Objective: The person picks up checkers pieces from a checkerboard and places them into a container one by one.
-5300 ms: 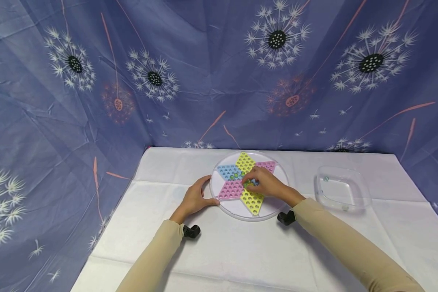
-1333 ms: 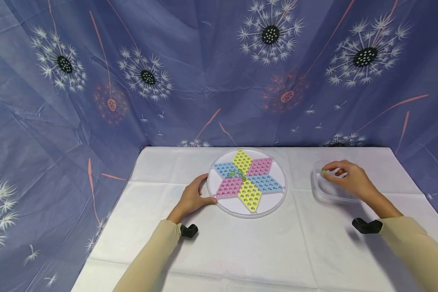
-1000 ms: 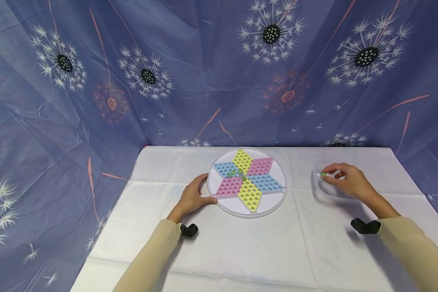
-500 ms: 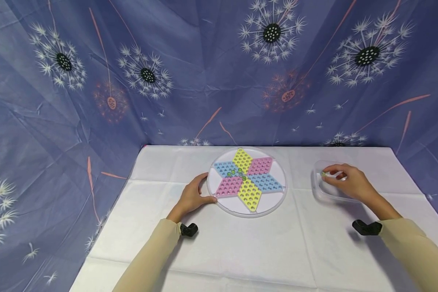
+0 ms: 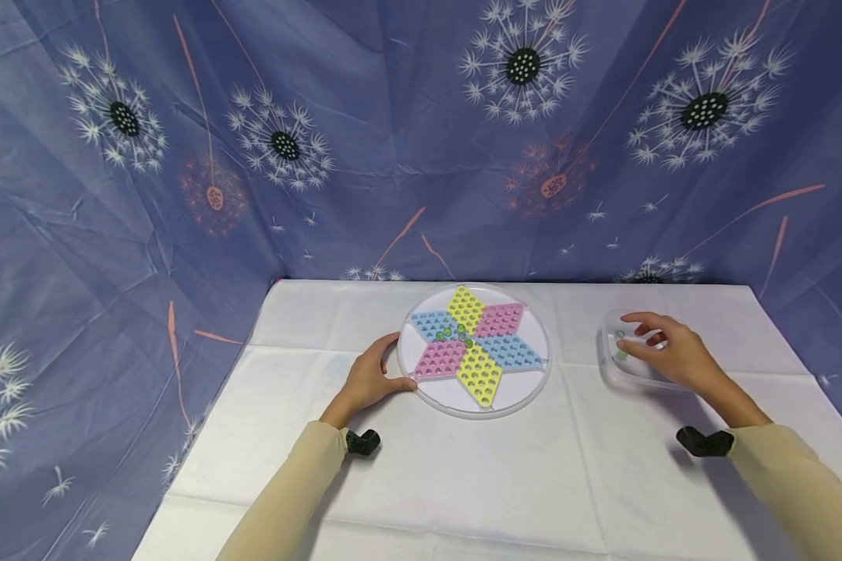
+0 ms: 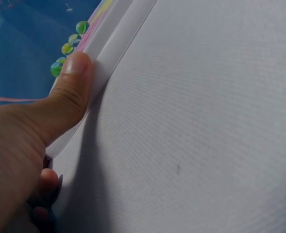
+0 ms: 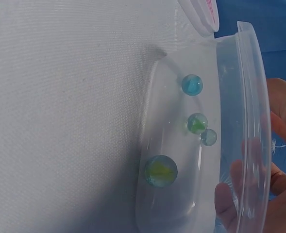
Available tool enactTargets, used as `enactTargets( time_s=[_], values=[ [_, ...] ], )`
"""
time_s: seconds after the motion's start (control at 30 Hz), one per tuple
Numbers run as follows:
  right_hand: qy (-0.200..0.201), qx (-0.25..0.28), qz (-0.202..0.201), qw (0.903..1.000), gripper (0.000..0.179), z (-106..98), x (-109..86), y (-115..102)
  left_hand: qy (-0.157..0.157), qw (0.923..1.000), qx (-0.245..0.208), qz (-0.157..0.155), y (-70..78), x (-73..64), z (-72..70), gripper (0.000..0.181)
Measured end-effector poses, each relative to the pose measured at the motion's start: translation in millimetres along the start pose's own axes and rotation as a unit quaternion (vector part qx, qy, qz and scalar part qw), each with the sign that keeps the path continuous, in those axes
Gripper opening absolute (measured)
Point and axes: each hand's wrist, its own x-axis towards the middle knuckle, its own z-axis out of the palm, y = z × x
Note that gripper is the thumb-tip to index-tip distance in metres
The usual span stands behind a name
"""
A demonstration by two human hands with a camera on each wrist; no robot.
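My left hand (image 5: 370, 380) holds the rim of a round white Chinese checkers board (image 5: 522, 393) at its left side. The left wrist view shows the thumb (image 6: 77, 80) on the board's rim. Several glass marbles (image 5: 461, 329) sit near the middle of its blue, pink and yellow star. Over a clear plastic container (image 5: 606, 374) is my right hand (image 5: 673, 354), thumb and fingers apart with nothing seen between them. Inside the container lie several marbles, among them a blue one (image 7: 192, 85) and a yellow-green one (image 7: 160, 171).
A white cloth (image 5: 491, 483) covers the table, with the board at centre and the container to its right. Behind and on the left hangs a blue curtain (image 5: 407, 125) with a dandelion print. A black wrist device (image 5: 705, 442) is on each forearm.
Earlier my right hand was at the board's middle, then over the container pinching a green marble. Its fingers have now parted and marbles show below them. The left hand has stayed at the board.
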Motion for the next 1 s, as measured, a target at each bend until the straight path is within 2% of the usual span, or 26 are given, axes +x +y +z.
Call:
enactTargets(
  time_s=[0.43,0.77,1.0],
  values=[
    [0.018,-0.010,-0.015,0.9997,0.048,1,2.7,-9,0.001,1.0000,-0.003,-0.003,2.3,-1.5,-2.5,0.103],
    [0.060,-0.003,-0.073,0.9955,0.038,8,10.1,-25,0.000,0.9999,-0.009,-0.006,1.2,-3.2,-1.9,0.103],
    [0.070,-0.007,-0.101,0.9924,0.034,13,17.2,-39,0.003,0.9999,-0.014,-0.001,1.0,-2.4,0.0,0.103]
  ],
)
